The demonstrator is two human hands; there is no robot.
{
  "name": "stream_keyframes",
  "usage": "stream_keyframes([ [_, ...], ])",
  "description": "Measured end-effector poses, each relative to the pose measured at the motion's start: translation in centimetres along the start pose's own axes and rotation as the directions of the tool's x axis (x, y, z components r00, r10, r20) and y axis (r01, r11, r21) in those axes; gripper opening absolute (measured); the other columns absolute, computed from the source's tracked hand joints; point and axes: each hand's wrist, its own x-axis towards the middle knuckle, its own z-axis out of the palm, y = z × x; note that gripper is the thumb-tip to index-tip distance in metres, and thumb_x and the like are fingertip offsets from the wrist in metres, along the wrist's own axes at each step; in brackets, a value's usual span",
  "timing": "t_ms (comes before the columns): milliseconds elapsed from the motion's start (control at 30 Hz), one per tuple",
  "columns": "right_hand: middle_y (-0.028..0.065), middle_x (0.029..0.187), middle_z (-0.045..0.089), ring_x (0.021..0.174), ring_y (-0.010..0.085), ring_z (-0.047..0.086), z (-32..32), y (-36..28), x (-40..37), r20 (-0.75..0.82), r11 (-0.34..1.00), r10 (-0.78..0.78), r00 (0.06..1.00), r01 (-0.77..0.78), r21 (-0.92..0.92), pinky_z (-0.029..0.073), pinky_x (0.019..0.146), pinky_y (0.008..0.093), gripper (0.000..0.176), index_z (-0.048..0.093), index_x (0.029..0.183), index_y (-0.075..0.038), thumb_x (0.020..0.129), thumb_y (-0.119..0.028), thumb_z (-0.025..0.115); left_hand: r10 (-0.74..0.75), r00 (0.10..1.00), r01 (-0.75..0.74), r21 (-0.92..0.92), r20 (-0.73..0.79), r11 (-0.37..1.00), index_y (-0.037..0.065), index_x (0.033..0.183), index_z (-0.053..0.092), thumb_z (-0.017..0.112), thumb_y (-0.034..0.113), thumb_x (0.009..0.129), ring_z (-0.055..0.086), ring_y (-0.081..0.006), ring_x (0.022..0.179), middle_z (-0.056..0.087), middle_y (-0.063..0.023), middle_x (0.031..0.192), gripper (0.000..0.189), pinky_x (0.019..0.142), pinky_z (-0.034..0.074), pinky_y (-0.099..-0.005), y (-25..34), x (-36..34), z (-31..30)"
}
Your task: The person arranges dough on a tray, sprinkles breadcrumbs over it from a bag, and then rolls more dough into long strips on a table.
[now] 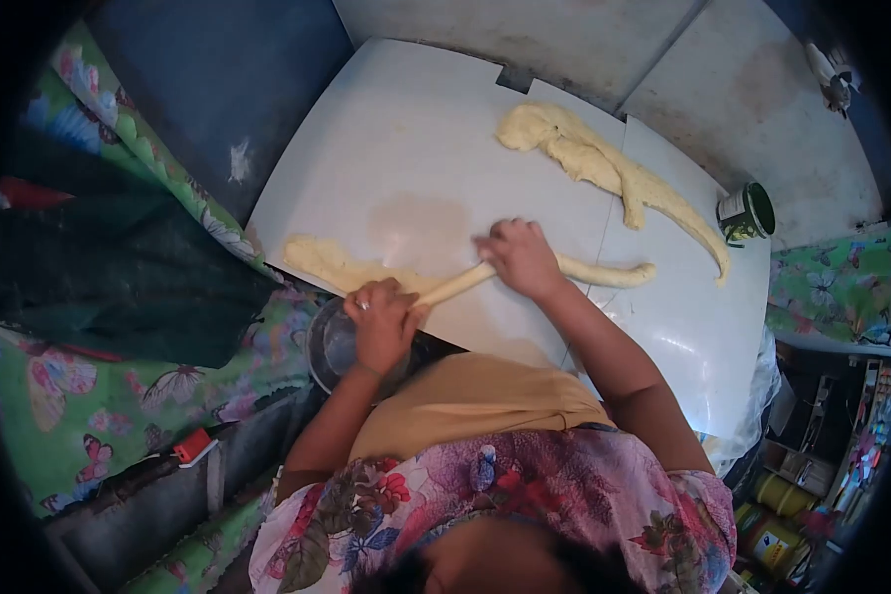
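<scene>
A long rope of pale yellow dough [460, 284] lies across the near part of the white tabletop. My left hand [381, 312], with a ring on one finger, is closed over the dough near the table's front edge. Beyond it, to the left, a thicker, flatter stretch of dough [317, 259] lies on the board. My right hand [520, 257] is curled over the thin rope, its fingertips slightly blurred. The rope's rounded end [629, 275] sticks out to the right of that hand. The undersides of both hands are hidden.
A larger mass of dough [584, 158] stretches along the back right of the white tabletop [396, 129]. Near the right edge stands a dark green bucket [747, 214]. A grey basin [332, 342] sits below the front edge, and shelves with goods [812, 445] are at lower right.
</scene>
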Motion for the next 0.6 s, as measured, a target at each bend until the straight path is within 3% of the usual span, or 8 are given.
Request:
stream_keyframes([
  [67, 0.0019, 0.097, 0.060, 0.090, 0.0209, 0.053, 1.0, -0.8, 1.7, -0.218, 0.988, 0.151, 0.964, -0.155, -0.001, 0.038, 0.078, 0.0381, 0.031, 0.065, 0.116, -0.017, 0.087, -0.027, 0.061, -0.055, 0.996, 0.054, -0.013, -0.066, 0.998, 0.010, 0.111, 0.063, 0.064, 0.026, 0.085, 0.046, -0.0293, 0.109, 0.056, -0.0086, 0.112, 0.031, 0.097, 0.025, -0.0479, 0.2, 0.2, 0.2],
  [100, 0.0016, 0.096, 0.060, 0.090, 0.0211, 0.052, 1.0, -1.7, 2.0, -0.151, 0.996, 0.089, 0.985, -0.091, -0.009, 0.039, 0.077, 0.0373, 0.030, 0.065, 0.115, -0.017, 0.086, -0.025, 0.061, -0.081, 0.991, 0.079, -0.020, -0.106, 0.997, 0.010, 0.112, 0.062, 0.064, 0.025, 0.085, 0.046, -0.0292, 0.108, 0.056, -0.0086, 0.111, 0.031, 0.097, 0.026, -0.0479, 0.2, 0.6, 0.6],
  [200, 0.0015, 0.097, 0.057, 0.094, 0.0199, 0.052, 1.8, -5.1, 0.5, -0.053, 0.904, -0.402, 0.914, 0.405, 0.135, 0.039, 0.077, 0.0351, 0.031, 0.066, 0.114, -0.019, 0.084, -0.026, 0.062, 0.059, 0.998, -0.059, -0.031, 0.008, 0.998, 0.012, 0.110, 0.063, 0.065, 0.017, 0.084, 0.051, -0.0267, 0.100, 0.059, -0.0039, 0.101, 0.027, 0.094, 0.027, -0.0444, -0.1, 0.1, 0.9],
  [333, 0.0018, 0.095, 0.056, 0.094, 0.0198, 0.051, 1.1, -2.2, 2.8, 0.077, 0.996, -0.091, 0.993, 0.090, 0.017, 0.038, 0.080, 0.0368, 0.031, 0.066, 0.115, -0.019, 0.087, -0.032, 0.058, -0.051, 0.998, 0.052, 0.016, -0.046, 0.999, 0.012, 0.110, 0.063, 0.065, 0.020, 0.084, 0.050, -0.0268, 0.105, 0.059, -0.0059, 0.104, 0.027, 0.095, 0.026, -0.0449, -1.0, 0.2, -0.2],
  [367, 0.0020, 0.096, 0.057, 0.092, 0.0209, 0.052, 2.1, -1.6, 3.7, -0.053, 0.999, 0.029, 0.998, -0.026, 0.046, 0.038, 0.079, 0.0386, 0.032, 0.066, 0.114, -0.017, 0.088, -0.033, 0.058, -0.113, 0.992, 0.116, 0.043, -0.060, 0.992, 0.012, 0.110, 0.063, 0.066, 0.022, 0.084, 0.050, -0.0267, 0.106, 0.058, -0.0062, 0.105, 0.027, 0.095, 0.026, -0.0452, -1.6, 0.2, -0.4],
  [467, 0.0024, 0.097, 0.057, 0.091, 0.0219, 0.053, 1.5, -3.0, 5.0, -0.060, 1.000, -0.009, 0.998, 0.007, -0.029, 0.038, 0.079, 0.0383, 0.032, 0.065, 0.115, -0.014, 0.087, -0.030, 0.058, -0.171, 0.964, 0.187, 0.064, -0.202, 0.980, 0.013, 0.109, 0.064, 0.065, 0.026, 0.085, 0.049, -0.0261, 0.109, 0.058, -0.0066, 0.108, 0.027, 0.096, 0.025, -0.0460, -1.6, 0.9, 0.6],
  [533, 0.0021, 0.098, 0.058, 0.092, 0.0217, 0.053, 1.8, -4.8, 3.9, -0.041, 0.925, -0.337, 0.941, 0.339, 0.173, 0.038, 0.081, 0.0362, 0.037, 0.063, 0.118, -0.013, 0.086, -0.031, 0.061, -0.082, 0.992, 0.085, 0.033, -0.091, 0.996, 0.013, 0.107, 0.065, 0.065, 0.027, 0.085, 0.048, -0.0258, 0.109, 0.057, -0.0060, 0.109, 0.026, 0.096, 0.025, -0.0465, -1.9, 0.2, 1.1],
  [600, 0.0022, 0.098, 0.057, 0.094, 0.0207, 0.052, 2.5, -5.5, 3.0, -0.036, 0.891, -0.436, 0.899, 0.437, 0.126, 0.038, 0.081, 0.0360, 0.041, 0.061, 0.122, -0.014, 0.086, -0.032, 0.061, 0.016, 1.000, -0.016, -0.003, -0.001, 1.000, 0.013, 0.107, 0.065, 0.065, 0.027, 0.085, 0.048, -0.0259, 0.109, 0.057, -0.0058, 0.108, 0.026, 0.097, 0.025, -0.0463, -1.2, 0.0, -0.1],
])
